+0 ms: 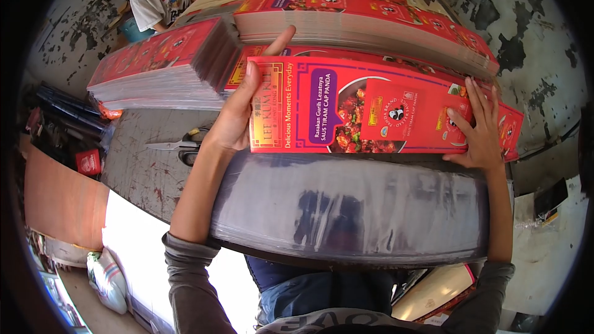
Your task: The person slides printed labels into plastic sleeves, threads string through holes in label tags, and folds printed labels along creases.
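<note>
Lee Kum Kee printed strip [365,108] just beyond the clear plastic sheet stack [371,207], raised with its face toward the wearer. Long, glossy red; gold panel at left end, purple label reading "Saus Tiram Cap Panda", printed bowl of food, panda emblem, dashed purple line along top. Left hand [238,114] grips the left end, thumb in front. Right hand [486,139] splayed over the right end; cannot tell whether it grips. Scissors [173,146] on desk [139,170], left of the plastic stack.

Two hands [238,111] [482,139], one clear stack [352,204] and at least two red stacks [154,65] [365,15] show.
</note>
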### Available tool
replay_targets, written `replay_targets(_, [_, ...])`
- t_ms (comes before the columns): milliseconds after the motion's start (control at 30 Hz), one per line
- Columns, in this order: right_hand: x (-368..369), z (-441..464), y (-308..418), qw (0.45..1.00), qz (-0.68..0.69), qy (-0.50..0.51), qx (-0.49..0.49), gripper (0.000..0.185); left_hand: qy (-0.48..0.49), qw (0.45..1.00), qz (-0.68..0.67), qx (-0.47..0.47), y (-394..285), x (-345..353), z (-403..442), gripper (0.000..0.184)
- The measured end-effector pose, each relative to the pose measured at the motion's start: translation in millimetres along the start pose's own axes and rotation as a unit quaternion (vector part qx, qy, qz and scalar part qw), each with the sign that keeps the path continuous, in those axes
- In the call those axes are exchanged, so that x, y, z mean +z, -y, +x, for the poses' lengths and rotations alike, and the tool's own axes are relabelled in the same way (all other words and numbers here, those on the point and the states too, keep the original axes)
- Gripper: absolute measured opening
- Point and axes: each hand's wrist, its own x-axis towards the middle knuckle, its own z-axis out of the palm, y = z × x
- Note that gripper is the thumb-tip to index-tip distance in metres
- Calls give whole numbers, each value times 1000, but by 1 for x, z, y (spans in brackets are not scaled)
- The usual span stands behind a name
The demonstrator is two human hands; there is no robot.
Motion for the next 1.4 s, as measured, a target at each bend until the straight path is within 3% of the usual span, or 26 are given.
replay_targets(233, [8,-3,-3,989,91,-106,-41,78,2,999,-39,-18,0,-1,1,63])
replay_targets(300, [2,-1,3,998,39,-39,2,74,9,999,-30,-16,-2,1,1,68])
replay_targets(733, [2,-3,2,998,27,-48,-15,71,19,991,-125,-32,-1,-3,0,87])
replay_targets(1167, [1,-2,4,999,22,-34,-4,73,-1,992,-122,-34,-1,-2,1,86])
replay_targets(1267, [2,-1,5,999,21,-29,1,73,2,989,-140,-40,-1,-2,1,80])
replay_targets(1333, [2,-1,5,999,18,-26,9,73,-4,996,-80,-36,0,-3,2,67])
replay_targets(1367, [1,0,5,999,21,-26,5,70,-63,997,4,-40,-2,0,1,56])
replay_targets(1400, [-1,-1,4,999,22,-26,1,67,-51,998,0,-42,-3,0,1,56])
